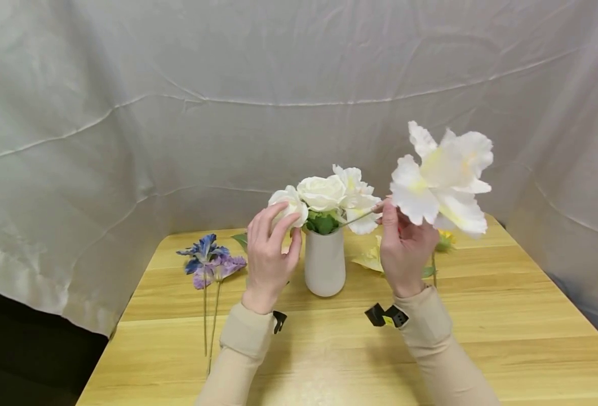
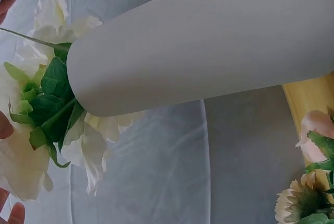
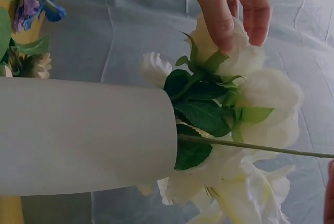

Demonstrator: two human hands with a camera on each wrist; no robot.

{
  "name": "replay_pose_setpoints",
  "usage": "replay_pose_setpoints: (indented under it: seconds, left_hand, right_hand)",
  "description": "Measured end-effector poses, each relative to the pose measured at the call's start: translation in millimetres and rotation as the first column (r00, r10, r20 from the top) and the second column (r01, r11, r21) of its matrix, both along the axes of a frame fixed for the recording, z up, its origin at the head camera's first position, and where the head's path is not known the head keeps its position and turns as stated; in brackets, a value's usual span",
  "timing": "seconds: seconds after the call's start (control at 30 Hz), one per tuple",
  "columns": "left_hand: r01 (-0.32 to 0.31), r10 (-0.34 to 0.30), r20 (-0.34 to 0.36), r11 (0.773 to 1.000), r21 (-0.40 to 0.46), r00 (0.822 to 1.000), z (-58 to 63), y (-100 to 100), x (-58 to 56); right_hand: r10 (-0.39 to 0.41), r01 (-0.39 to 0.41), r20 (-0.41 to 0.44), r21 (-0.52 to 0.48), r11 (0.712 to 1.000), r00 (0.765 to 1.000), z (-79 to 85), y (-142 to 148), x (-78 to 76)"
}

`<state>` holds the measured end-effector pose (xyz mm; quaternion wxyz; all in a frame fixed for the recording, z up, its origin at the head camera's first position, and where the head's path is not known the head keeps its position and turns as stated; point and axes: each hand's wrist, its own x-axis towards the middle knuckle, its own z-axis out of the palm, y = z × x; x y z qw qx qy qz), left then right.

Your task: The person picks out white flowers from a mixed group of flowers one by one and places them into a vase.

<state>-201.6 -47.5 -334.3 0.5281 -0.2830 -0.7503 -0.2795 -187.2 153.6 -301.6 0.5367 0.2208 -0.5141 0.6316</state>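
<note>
A white vase (image 1: 325, 264) stands upright on the table with white blooms in its mouth. My left hand (image 1: 270, 251) holds the leftmost white rose (image 1: 291, 206); in the right wrist view the thumb lies on one side of the rose and the fingers on the other. A second white rose (image 1: 321, 193) and a white iris (image 1: 357, 194) sit beside it. My right hand (image 1: 406, 254) pinches the stem (image 3: 261, 147) of another large white iris (image 1: 443, 177), tilted out to the right. The lower end of this stem is inside the vase mouth.
Blue (image 1: 204, 251) and purple flowers (image 1: 220, 270) lie on the left of the table (image 1: 324, 355). Pink (image 2: 315, 135) and cream flowers (image 2: 297, 203) show in the left wrist view. Right of the vase lie a pale yellow flower (image 1: 371, 259) and a yellow flower (image 1: 446, 241). Grey cloth (image 1: 299, 67) hangs behind.
</note>
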Motion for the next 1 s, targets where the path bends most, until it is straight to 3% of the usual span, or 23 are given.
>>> replay_pose_setpoints:
  seconds: [0.17,0.3,0.53,0.7,0.87,0.93,1.0]
  left_hand:
    - [-0.007,0.007,0.008,1.000,0.003,1.000,-1.3,0.0,-0.2]
    - [-0.011,0.011,0.012,1.000,0.004,1.000,-2.0,-0.1,0.1]
    - [-0.006,0.006,0.019,1.000,0.007,1.000,-1.9,0.5,0.9]
    - [-0.006,0.005,0.029,1.000,0.005,1.000,-1.9,0.9,1.5]
    - [-0.005,0.005,0.027,1.000,0.003,1.000,-2.3,1.2,1.1]
    - [-0.006,0.006,0.027,1.000,0.001,1.000,-2.7,1.4,1.0]
    - [-0.007,0.007,0.028,1.000,0.001,1.000,-2.8,1.5,1.3]
  right_hand:
    - [0.009,-0.020,0.069,0.172,0.985,0.998,2.2,0.3,-2.2]
    - [-0.047,0.006,0.132,0.298,0.954,0.990,0.5,-1.7,-4.8]
    - [-0.219,0.044,0.307,0.487,0.872,0.926,-13.8,-6.2,-7.7]
    - [-0.223,0.011,0.338,0.529,0.849,0.914,-27.7,-8.4,-14.3]
    - [-0.272,0.042,0.314,0.582,0.812,0.909,-39.4,-11.8,-20.3]
    - [-0.271,0.029,0.330,0.586,0.810,0.904,-43.0,-13.5,-21.8]
    - [-0.235,-0.025,0.390,0.558,0.830,0.890,-46.8,-15.3,-22.1]
